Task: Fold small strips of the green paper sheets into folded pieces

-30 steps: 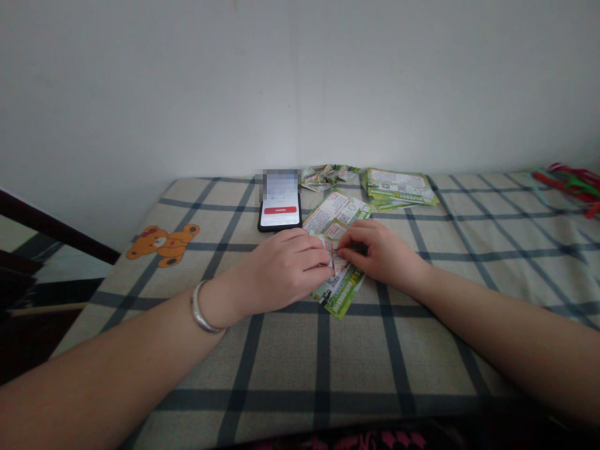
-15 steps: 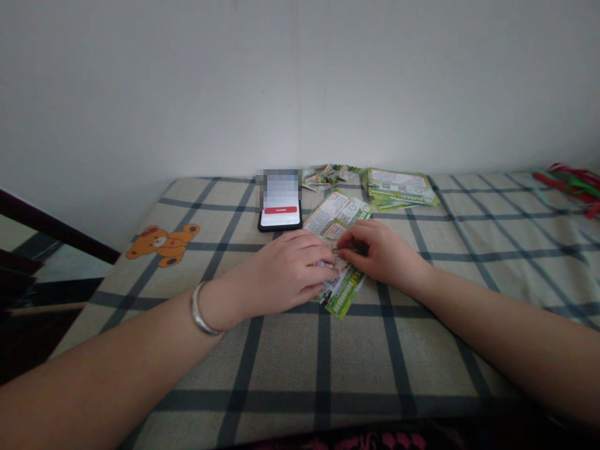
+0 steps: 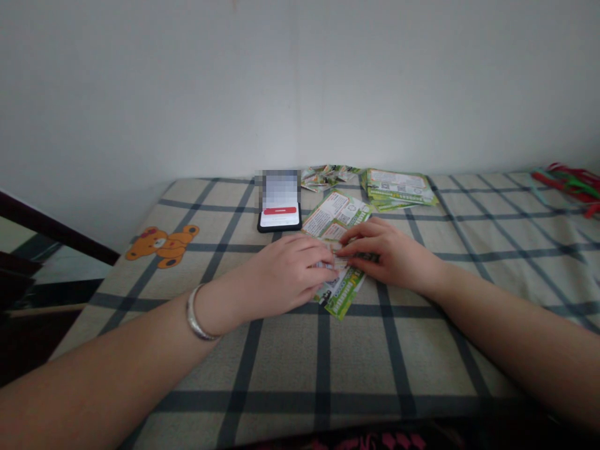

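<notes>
A green-and-white printed leaflet (image 3: 341, 305) lies on the checked tablecloth, with a folded part near its middle mostly covered by my fingers. My left hand (image 3: 293, 272), a silver bangle on its wrist, is laid over the left side of the leaflet with bent fingers closed on it. From the right, my right hand (image 3: 391, 253) pinches the folded part between thumb and fingers, its fingertips close to those of the left hand. Beneath and behind shows the white text side of green-edged paper (image 3: 332, 209); whether it is a separate sheet I cannot tell.
A phone (image 3: 280, 219) with a lit, partly blurred screen lies behind my left hand. Small folded papers (image 3: 325, 177) and a stack of leaflets (image 3: 400, 187) sit by the wall. Red and green items (image 3: 569, 184) lie far right. A bear picture (image 3: 162, 245) marks the cloth.
My right hand's fingers have straightened a little, and its thumb shows more clearly below them. The left hand and the leaflet have barely moved.
</notes>
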Action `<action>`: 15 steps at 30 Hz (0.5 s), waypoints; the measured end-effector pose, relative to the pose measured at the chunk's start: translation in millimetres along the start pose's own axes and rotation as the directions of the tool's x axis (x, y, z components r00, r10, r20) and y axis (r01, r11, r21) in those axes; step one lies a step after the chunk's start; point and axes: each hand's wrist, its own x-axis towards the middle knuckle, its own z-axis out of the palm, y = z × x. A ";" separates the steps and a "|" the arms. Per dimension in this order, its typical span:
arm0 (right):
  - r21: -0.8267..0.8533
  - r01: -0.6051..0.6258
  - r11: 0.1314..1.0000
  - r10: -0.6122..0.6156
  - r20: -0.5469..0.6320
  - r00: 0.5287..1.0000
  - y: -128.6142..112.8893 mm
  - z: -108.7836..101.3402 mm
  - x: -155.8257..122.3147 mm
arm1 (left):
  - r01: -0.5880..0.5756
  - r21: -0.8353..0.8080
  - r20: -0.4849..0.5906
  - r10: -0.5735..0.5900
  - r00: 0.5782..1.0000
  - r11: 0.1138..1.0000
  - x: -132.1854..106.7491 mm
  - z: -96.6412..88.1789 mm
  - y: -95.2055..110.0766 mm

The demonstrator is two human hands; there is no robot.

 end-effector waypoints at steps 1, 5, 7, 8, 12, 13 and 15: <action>-0.001 0.008 1.000 -0.008 0.000 1.000 1.0 -0.2 -0.5 | 0.005 0.001 -0.004 -0.005 1.000 1.000 -0.6 0.3 0.0; -0.002 0.024 1.000 -0.024 -0.019 1.000 1.5 0.6 -0.1 | 0.007 0.026 -0.023 -0.007 1.000 1.000 -2.2 1.0 1.0; -0.001 0.026 1.000 -0.026 -0.021 0.999 1.0 0.8 0.2 | 0.008 0.040 -0.018 -0.008 1.000 0.999 -1.9 1.0 2.1; -0.003 0.025 1.000 -0.025 -0.020 0.999 1.1 0.9 0.1 | 0.012 0.045 -0.010 -0.011 1.000 0.999 -1.5 1.0 2.7; -0.009 0.028 1.000 -0.028 -0.016 0.999 3.4 0.8 -0.9 | 0.015 0.052 0.009 -0.015 1.000 0.999 0.3 0.1 5.0; -0.009 0.031 0.999 -0.031 -0.020 0.999 3.9 0.7 -1.2 | 0.018 0.051 0.015 -0.019 1.000 0.999 0.6 -0.3 5.5; -0.017 0.044 0.999 -0.045 -0.031 0.999 3.6 -0.2 -1.7 | 0.026 0.055 0.021 -0.027 0.999 0.998 0.9 -1.3 6.6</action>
